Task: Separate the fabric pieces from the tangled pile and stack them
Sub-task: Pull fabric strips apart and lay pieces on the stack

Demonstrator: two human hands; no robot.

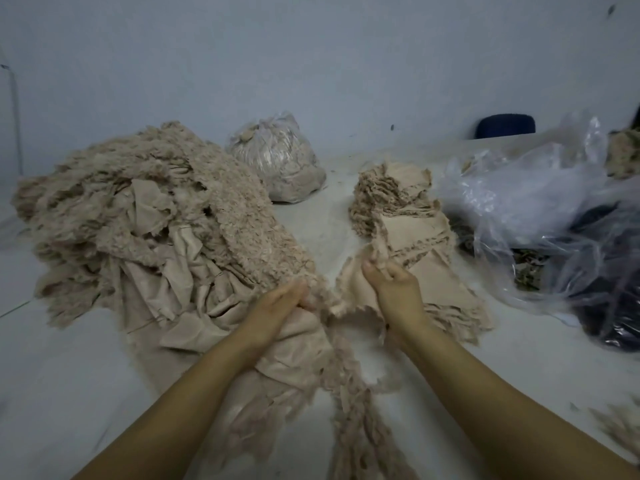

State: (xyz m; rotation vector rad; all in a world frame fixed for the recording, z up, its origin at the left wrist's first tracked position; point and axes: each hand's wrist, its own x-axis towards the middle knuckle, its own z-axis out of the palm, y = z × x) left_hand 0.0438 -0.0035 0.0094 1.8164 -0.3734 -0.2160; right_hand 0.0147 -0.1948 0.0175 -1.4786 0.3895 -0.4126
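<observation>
I see my left hand (277,301) gripping the fuzzy edge of the tangled pile (145,223), fingers curled into it. My right hand (398,289) pinches 1 beige fabric piece (349,282), lifted just before the stack (401,209). Both heaps sit on the white table (62,375), the pile left, the stack right.

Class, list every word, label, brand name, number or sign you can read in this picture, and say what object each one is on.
None: no readable text shows anywhere.
Tangled pile, stack of fabric pieces: plain beige, no labels.
Clear plastic bags, tied bag: no print visible.
Fabric piece held by left hand and right hand: no tag.
</observation>
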